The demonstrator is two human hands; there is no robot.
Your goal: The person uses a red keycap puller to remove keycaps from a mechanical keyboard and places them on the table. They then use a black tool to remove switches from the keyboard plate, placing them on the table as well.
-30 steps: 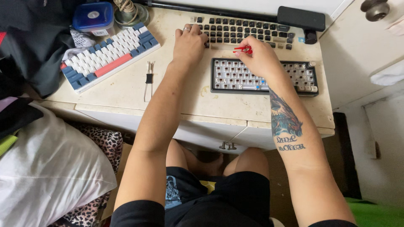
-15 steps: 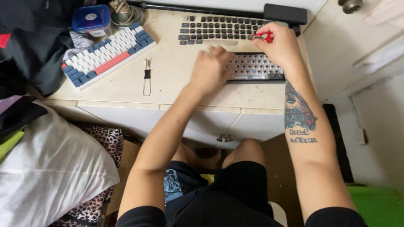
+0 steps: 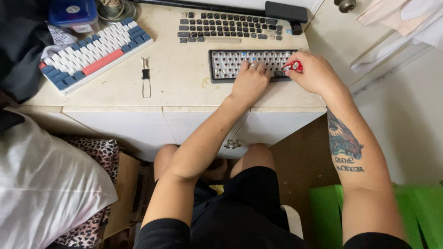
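Desk-top: fingers [image 3: 291,67] pinching red tool [image 3: 296,67]

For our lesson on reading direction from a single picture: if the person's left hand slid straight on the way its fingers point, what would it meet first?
The left hand rests on the bare keyboard, fingers pointing away from the body. Straight on, it would probably first meet the dark-keyed keyboard lying just beyond, though depth is hard to judge.
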